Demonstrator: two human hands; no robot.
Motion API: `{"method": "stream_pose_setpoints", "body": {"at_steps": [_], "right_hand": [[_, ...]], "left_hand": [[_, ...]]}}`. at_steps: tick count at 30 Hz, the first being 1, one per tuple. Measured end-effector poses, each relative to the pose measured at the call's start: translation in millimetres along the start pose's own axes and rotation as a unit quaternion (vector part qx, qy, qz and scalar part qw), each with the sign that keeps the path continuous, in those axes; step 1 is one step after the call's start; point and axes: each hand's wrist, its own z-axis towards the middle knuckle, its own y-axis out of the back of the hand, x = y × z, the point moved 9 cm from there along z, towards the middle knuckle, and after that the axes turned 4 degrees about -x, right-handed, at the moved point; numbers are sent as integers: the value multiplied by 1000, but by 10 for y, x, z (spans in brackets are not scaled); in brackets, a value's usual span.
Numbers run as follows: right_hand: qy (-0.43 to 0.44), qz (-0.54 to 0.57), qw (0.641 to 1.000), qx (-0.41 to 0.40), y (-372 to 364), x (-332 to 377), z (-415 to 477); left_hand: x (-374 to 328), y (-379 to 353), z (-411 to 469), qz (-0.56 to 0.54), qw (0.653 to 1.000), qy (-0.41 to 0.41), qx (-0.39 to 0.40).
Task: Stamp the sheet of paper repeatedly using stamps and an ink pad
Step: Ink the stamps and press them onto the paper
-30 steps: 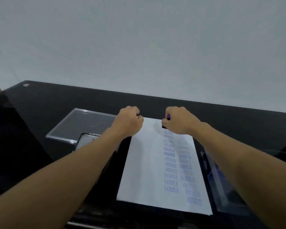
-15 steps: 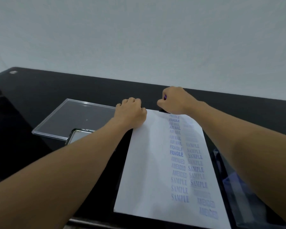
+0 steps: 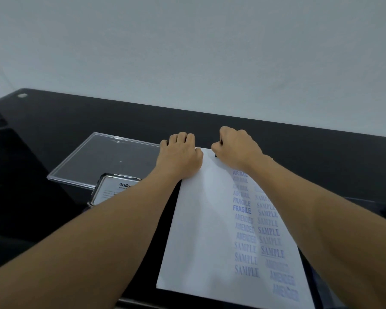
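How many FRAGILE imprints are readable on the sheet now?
2 FRAGILE imprints, stacked in the left print column of the sheet, just under the AIR MAIL prints. The right hand covers the sheet's top, so more may be hidden.

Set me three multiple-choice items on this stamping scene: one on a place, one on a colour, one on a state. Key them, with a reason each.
1. Relative to the sheet of paper, the ink pad tin lies:
A. to its left
B. on top of it
C. to its right

2. The stamped words on the sheet are:
A. red
B. blue
C. green

3. The right hand is:
A. flat and open
B. raised, holding nothing
C. gripping a stamp at the sheet's far edge

Key:
1 A, the tin shows beyond the sheet's left edge.
2 B, SAMPLE, AMENDED and FRAGILE all print blue.
3 C, its fingers curl round a dark stamp set down on the sheet.
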Motion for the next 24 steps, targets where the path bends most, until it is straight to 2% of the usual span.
{"method": "stream_pose_setpoints", "body": {"at_steps": [24], "right_hand": [[2, -1, 1000, -24, -4, 9, -44]], "left_hand": [[-1, -16, -5, 14, 1000, -5, 4]]}}
